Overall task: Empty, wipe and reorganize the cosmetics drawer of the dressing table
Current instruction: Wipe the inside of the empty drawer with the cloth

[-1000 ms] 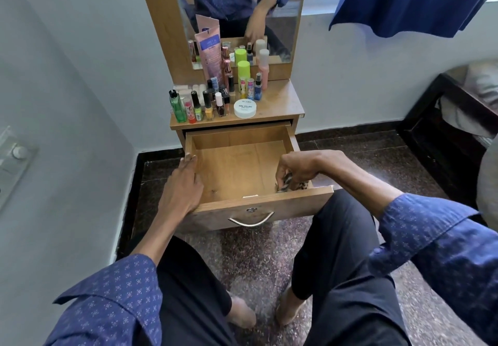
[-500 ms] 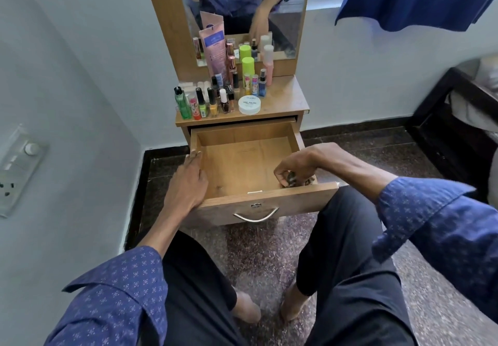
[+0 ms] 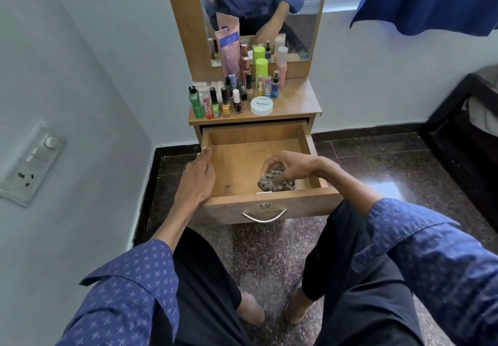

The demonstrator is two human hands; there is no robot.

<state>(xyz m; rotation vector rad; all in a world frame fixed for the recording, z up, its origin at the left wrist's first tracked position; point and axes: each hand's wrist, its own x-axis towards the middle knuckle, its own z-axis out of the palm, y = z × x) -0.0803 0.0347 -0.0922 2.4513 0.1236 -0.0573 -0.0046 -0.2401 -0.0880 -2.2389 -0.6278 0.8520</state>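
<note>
A pale-walled corner with a dark speckled stone floor holds a small wooden dressing table (image 3: 293,103) under a framed mirror (image 3: 258,8). Its pulled-out wooden drawer (image 3: 234,167) with a curved metal handle (image 3: 264,217) stands open between the seated person's knees.

The cosmetics are already out, crowded on the tabletop: a tall pink tube (image 3: 229,49), lime-capped bottles (image 3: 261,69), a row of small nail-polish bottles (image 3: 218,103) and a flat white round jar (image 3: 261,105) near the front edge.

Inside the drawer, toward its front right, the right hand (image 3: 289,167) curls its fingers round a crumpled brown-and-grey patterned cloth (image 3: 275,184), which rests on the drawer bottom. The left hand (image 3: 196,181) lies with straight fingers against the drawer's left wall, holding nothing, seemingly steadying it.

By my reading, the wiping step is under way. The risks:
- A hard push toward the back could shake the table and topple the closely packed bottles, the front ones falling into the drawer or onto the floor.
- Pressing down on the extended drawer may tilt or strain it.
- The bunched cloth may miss the corners.
</note>
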